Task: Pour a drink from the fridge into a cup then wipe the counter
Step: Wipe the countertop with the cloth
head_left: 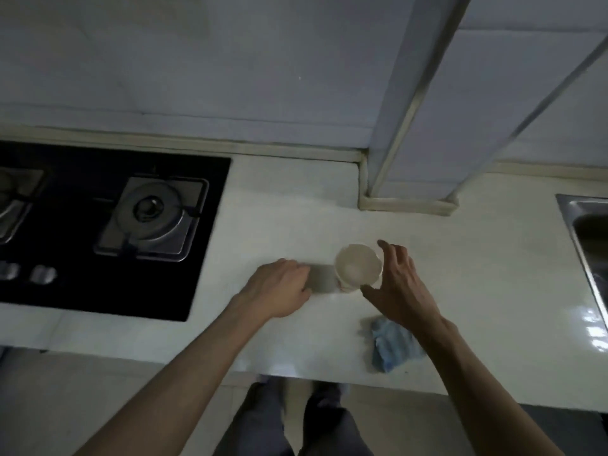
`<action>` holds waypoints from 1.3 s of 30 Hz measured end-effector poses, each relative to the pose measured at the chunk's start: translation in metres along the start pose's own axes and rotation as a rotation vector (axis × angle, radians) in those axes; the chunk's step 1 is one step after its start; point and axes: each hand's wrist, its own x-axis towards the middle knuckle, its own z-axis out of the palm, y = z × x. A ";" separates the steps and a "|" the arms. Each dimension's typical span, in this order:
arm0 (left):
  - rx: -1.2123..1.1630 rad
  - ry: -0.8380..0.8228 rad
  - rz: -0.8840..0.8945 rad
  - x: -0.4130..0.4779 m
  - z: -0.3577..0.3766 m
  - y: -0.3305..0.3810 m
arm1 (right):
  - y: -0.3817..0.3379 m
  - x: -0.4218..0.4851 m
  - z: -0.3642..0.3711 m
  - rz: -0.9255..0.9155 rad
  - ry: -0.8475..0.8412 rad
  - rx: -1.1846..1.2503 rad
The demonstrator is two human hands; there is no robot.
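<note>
A white paper cup stands upright on the white counter, and its inside looks pale. Right beside the cup on its left is a grey, blurred drink container. My left hand grips that container's left end with curled fingers. My right hand is just right of the cup, fingers and thumb spread around its rim side; whether they touch it is unclear. A crumpled blue cloth lies on the counter, partly hidden under my right forearm.
A black gas hob with a burner and knobs fills the counter's left side. A steel sink sits at the right edge. A tiled column rises behind the cup. The counter's front edge runs just below the cloth.
</note>
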 end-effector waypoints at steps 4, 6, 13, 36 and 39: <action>-0.140 0.031 -0.060 0.009 0.017 0.004 | 0.002 0.016 0.007 -0.041 -0.078 0.005; -0.336 0.049 -0.065 0.017 0.029 0.009 | 0.002 0.020 0.016 -0.051 -0.105 -0.019; -0.899 0.129 -0.145 0.049 0.078 0.027 | -0.002 0.025 0.037 -0.024 -0.032 -0.004; -1.743 0.325 -0.222 0.162 -0.034 -0.024 | -0.050 0.194 -0.024 -0.152 0.233 0.022; -1.794 0.377 -0.208 0.186 -0.047 -0.033 | -0.054 0.226 -0.026 -0.153 0.296 0.031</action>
